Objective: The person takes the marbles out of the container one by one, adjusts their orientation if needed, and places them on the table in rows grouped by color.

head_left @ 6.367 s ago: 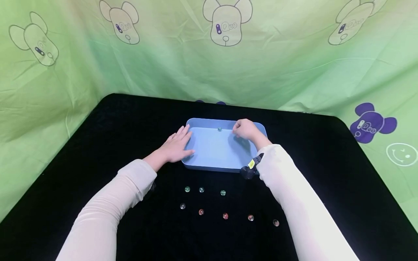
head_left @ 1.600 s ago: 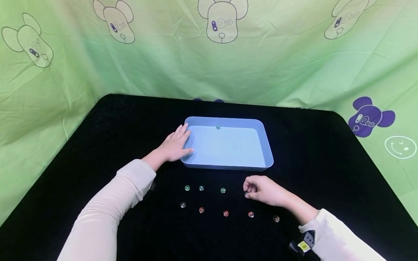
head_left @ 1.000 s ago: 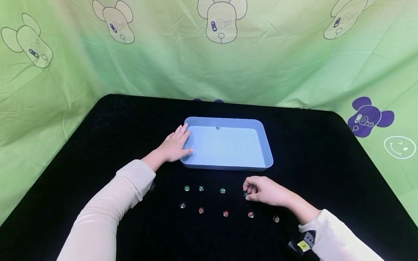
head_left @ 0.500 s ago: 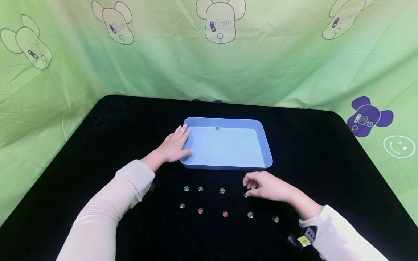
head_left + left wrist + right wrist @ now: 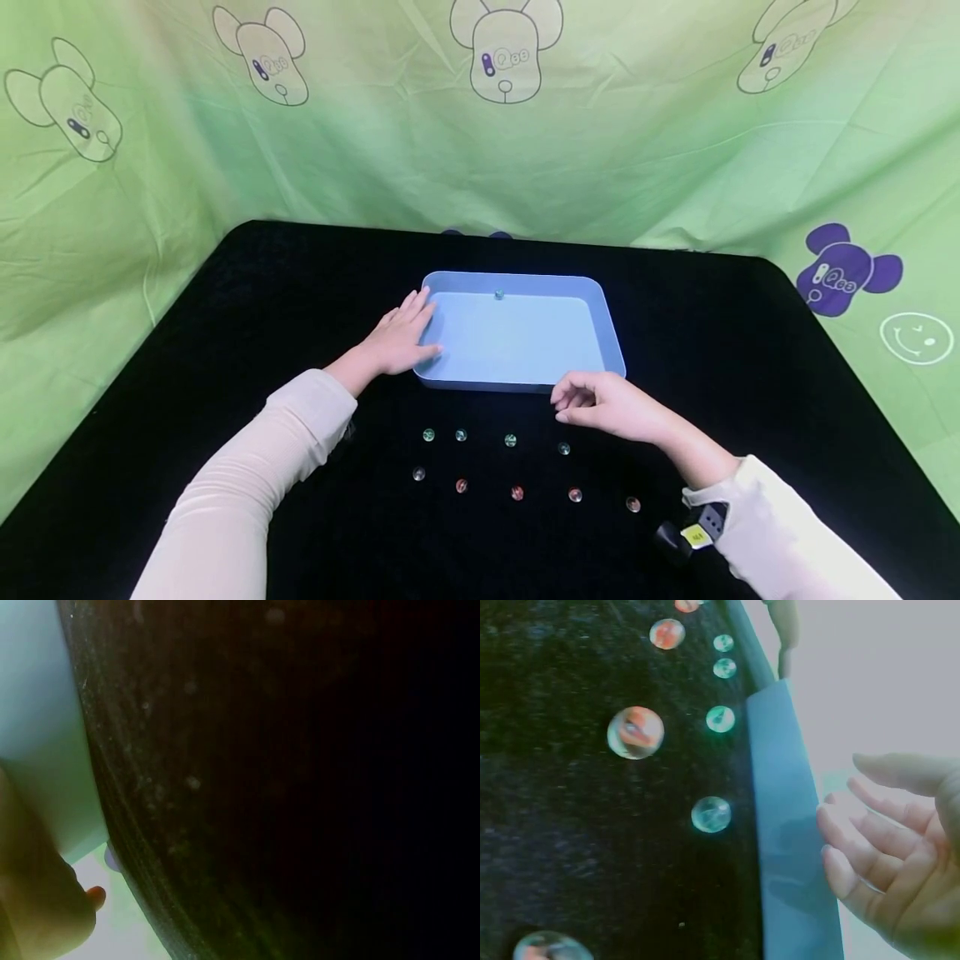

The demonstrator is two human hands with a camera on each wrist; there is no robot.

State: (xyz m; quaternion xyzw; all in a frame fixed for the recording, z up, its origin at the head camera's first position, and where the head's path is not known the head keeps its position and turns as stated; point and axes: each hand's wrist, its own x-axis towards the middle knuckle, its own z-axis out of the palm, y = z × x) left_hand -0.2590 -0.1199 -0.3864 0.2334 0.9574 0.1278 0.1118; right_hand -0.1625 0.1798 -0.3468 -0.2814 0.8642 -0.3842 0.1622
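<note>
A blue rectangular tray (image 5: 525,333) lies on the black cloth, one greenish marble (image 5: 499,295) against its back wall. My left hand (image 5: 397,337) rests over the tray's left rim with fingers spread straight. Just off the tray's front right corner is my right hand (image 5: 607,404), loosely curled around nothing; its bare palm and fingers (image 5: 885,855) show in the right wrist view. Below it sits a clear bluish-green marble (image 5: 564,448), the rightmost of a row with a green marble (image 5: 511,440), another bluish one (image 5: 461,435) and a second green one (image 5: 428,435).
A nearer row holds a clear marble (image 5: 418,474) and several orange-red ones, among them one marble (image 5: 517,493) in the middle and one (image 5: 633,504) at the right end. A green printed curtain (image 5: 375,150) hangs behind the black-covered table (image 5: 315,275).
My right hand came from over the tray to the table with a bluish-green marble, set it at the back row's right end, let go and drew up toward the tray. The left hand stayed put.
</note>
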